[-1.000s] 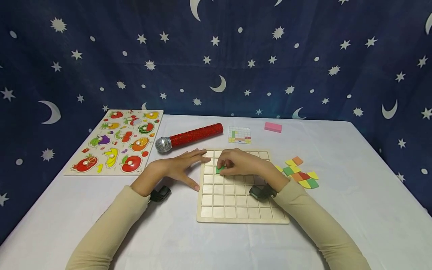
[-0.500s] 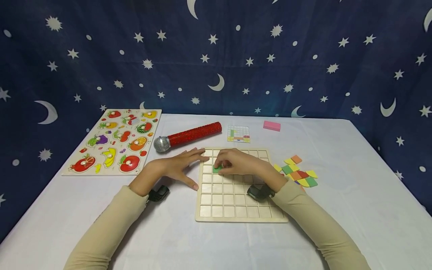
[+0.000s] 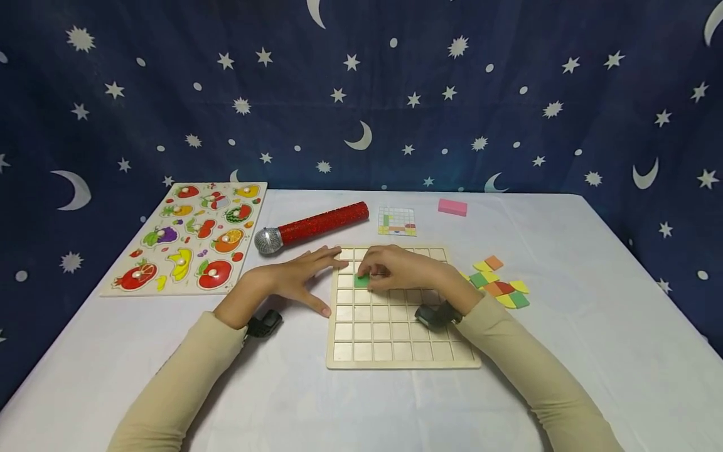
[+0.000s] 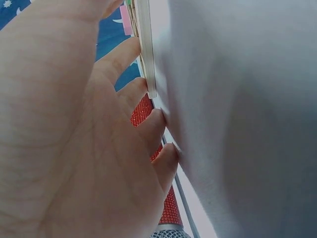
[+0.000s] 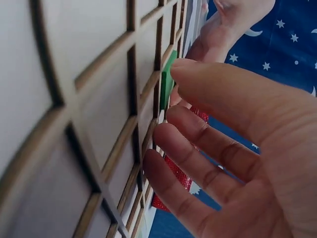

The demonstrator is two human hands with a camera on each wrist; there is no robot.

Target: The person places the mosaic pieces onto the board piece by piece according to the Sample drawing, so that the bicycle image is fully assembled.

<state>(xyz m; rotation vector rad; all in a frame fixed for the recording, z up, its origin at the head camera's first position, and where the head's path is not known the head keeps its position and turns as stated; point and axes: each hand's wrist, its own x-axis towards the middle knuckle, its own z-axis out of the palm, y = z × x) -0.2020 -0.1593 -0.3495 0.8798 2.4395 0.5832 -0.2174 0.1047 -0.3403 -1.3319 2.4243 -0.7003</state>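
Navy b/g cloth right across the back, L to R, and it's a busy one: white crescent moons, spiky bursts, pointed stars, small oval dots, all scattered! Faint horiz. crease runs thru it; the blue lifts a touch nr the bottom. Out front, the table, wide, white-topped, sides slanting in twd the far edge, far R corner rounded off. Light's soft; upper corners of the cloth go v. dark. L wrist view: tabletop reads grey-blue.
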